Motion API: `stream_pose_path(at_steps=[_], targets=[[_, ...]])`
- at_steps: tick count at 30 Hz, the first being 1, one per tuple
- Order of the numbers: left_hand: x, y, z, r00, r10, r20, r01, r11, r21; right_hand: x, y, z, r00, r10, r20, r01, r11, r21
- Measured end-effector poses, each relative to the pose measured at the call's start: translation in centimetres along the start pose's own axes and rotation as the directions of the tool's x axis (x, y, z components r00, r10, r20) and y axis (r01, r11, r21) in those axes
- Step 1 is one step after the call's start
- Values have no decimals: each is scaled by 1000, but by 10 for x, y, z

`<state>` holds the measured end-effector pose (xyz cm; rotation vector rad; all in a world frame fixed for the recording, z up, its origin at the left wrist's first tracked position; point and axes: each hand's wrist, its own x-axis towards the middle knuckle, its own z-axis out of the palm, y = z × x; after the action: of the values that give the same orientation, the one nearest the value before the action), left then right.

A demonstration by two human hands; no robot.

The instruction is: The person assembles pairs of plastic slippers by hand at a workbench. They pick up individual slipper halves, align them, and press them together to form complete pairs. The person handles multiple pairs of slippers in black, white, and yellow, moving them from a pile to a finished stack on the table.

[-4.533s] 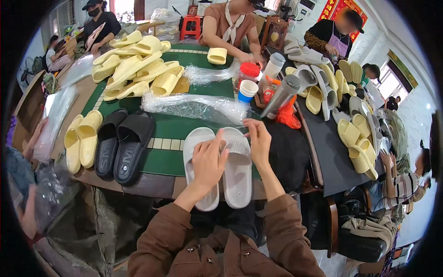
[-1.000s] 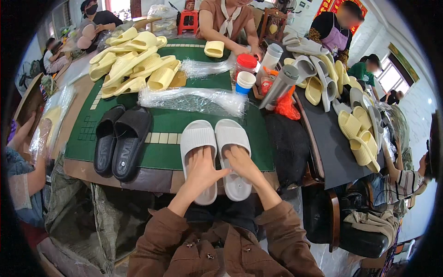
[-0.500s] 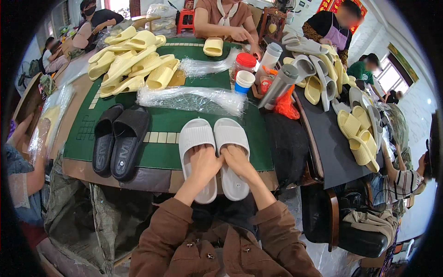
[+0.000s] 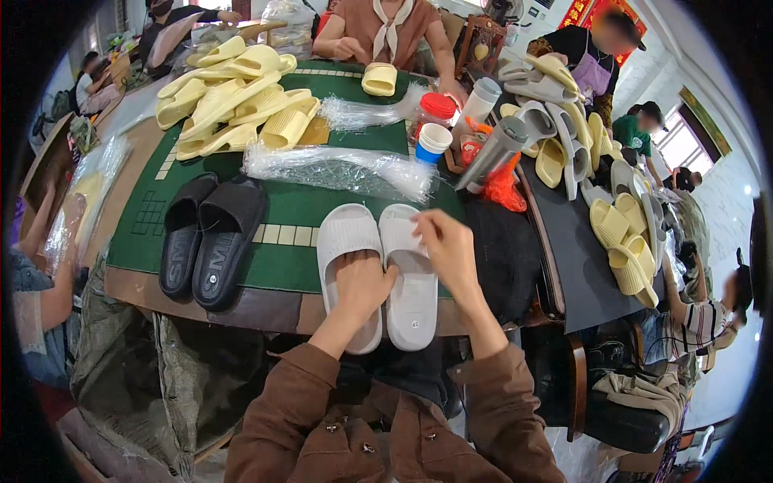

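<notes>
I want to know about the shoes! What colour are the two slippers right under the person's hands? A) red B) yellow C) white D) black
C: the pair of slippers that the left hand and the right hand rest on is white; the black pair lies off to the left on the green mat.

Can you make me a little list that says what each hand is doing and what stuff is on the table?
left hand: resting on the left white slide sandal
right hand: fingers on the strap of the right white slide sandal
beside them: pair of black slide sandals on the green table mat
farther back: clear plastic bags, pile of pale yellow sandals
</notes>
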<state>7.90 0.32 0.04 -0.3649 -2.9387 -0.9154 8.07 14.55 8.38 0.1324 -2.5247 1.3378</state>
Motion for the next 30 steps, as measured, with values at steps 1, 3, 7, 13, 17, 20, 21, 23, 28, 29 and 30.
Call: stream_pose_path(at_steps=[1, 3, 7, 13, 17, 20, 21, 23, 28, 29, 30], targets=[[-1, -3, 4, 995, 47, -84, -46, 999, 18, 15, 7, 3, 998, -53, -17, 51, 991, -124], [0, 1, 5, 981, 99, -167, -93, 995, 39, 44, 36, 8, 986, -160, -50, 130, 918, -375], [0, -1, 9, 976, 78, -202, -73, 997, 33, 76, 50, 34, 968, 215, 131, -78, 752, -655], [1, 0, 8, 987, 65, -145, -61, 998, 30, 84, 68, 55, 965, 189, 184, -62, 839, -540], [0, -2, 6, 986, 73, -150, -71, 997, 19, 79, 61, 55, 979, 148, 142, -89, 931, -354], [1, -4, 11, 985, 68, -159, -67, 998, 17, 79, 61, 58, 998, -3, 60, 9, 994, -111], [1, -6, 11, 986, 68, -154, -64, 997, 32, 79, 55, 60, 997, 22, 78, -18, 999, -46], [2, -4, 10, 987, 78, -141, -70, 996, 59, 81, 51, 64, 994, -26, 110, 21, 999, 49], [0, -3, 6, 996, 34, -88, -35, 999, -10, 80, 40, 71, 938, -70, 340, 36, 994, 105], [0, -3, 7, 991, 47, -125, -50, 999, -19, 79, 40, 71, 937, -57, 346, 22, 994, 105], [0, -4, 7, 989, 54, -135, -57, 998, -16, 79, 39, 71, 932, -67, 357, 18, 990, 138]])
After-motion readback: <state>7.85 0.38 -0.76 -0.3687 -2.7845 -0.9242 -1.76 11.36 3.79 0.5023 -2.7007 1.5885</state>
